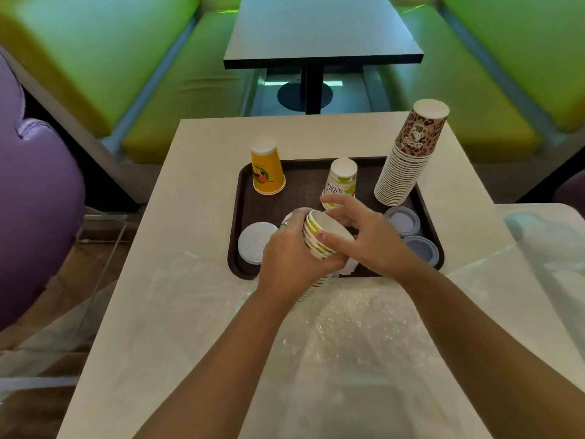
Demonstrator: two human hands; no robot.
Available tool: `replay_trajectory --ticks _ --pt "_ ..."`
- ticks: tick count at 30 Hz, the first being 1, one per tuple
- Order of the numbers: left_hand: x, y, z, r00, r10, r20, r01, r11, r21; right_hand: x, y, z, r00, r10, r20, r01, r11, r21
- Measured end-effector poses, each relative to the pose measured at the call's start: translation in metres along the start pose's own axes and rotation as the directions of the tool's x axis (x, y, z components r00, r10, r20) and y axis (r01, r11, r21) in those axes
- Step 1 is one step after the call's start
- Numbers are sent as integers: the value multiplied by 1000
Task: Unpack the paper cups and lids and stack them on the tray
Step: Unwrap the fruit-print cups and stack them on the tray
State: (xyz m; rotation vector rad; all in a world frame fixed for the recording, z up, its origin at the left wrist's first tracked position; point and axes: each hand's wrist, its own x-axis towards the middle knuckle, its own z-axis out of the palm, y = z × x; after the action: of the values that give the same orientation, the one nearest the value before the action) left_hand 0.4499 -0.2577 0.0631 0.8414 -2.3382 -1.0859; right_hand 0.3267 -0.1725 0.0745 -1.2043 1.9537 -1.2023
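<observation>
My left hand (pixel 289 258) grips a nested stack of white paper cups with green and red stripes (pixel 319 239), held tilted over the near edge of the dark brown tray (pixel 304 182). My right hand (pixel 364 236) pinches the rim of the top cup in that stack. Upside down on the tray stand an orange cup stack (pixel 267 169), a white cup with green print (pixel 340 182) and a tall leopard-print cup stack (pixel 408 160). White lids (pixel 253 240) lie at the tray's near left, grey-blue lids (pixel 402 221) at its near right.
Crumpled clear plastic wrapping (pixel 348 327) covers the near part of the white table (pixel 196 172). A dark table (pixel 319 30) and green benches (pixel 152 74) stand beyond. A purple seat (pixel 34 201) is at the left.
</observation>
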Motion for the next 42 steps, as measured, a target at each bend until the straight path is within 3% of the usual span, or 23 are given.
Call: replay_trajectory --ticks 3,10,15,19,22,25,29,32,35,37,42 --pt "-3 4 0 1000 11 -1 -11 1000 -20 -4 -3 -3 999 -37 -7 37 999 -40" --pt "-7 15 5 999 -22 -25 22 1000 16 0 -2 -24 989 -50 139 75 981 -181" --pt "-7 19 5 997 -48 -53 48 999 6 8 5 -35 998 -53 40 54 998 -23" --pt "-11 16 1 996 -65 -62 67 997 31 11 4 -56 973 -84 216 76 996 46" --pt "-6 14 -1 997 -66 -46 68 997 39 17 -2 -68 931 -110 348 171 974 -149" --pt "-1 9 -1 996 -74 -39 75 997 34 24 -8 -71 920 -121 373 288 854 -434" --pt "8 3 -4 993 -115 -17 115 993 -2 37 -5 -63 945 -208 254 325 701 -635" --pt "19 -2 -11 989 -145 -23 144 989 -38 51 9 -61 946 -285 156 319 726 -610" --pt "25 -5 -17 988 -154 -13 153 987 -40 64 24 -56 934 -337 -122 240 841 -485" --pt "26 -7 -18 987 -158 1 158 987 -32 74 32 -49 919 -247 -306 130 926 -355" --pt "31 -10 -15 987 -160 18 160 987 -22 99 61 -30 901 23 -434 -26 1000 -1"
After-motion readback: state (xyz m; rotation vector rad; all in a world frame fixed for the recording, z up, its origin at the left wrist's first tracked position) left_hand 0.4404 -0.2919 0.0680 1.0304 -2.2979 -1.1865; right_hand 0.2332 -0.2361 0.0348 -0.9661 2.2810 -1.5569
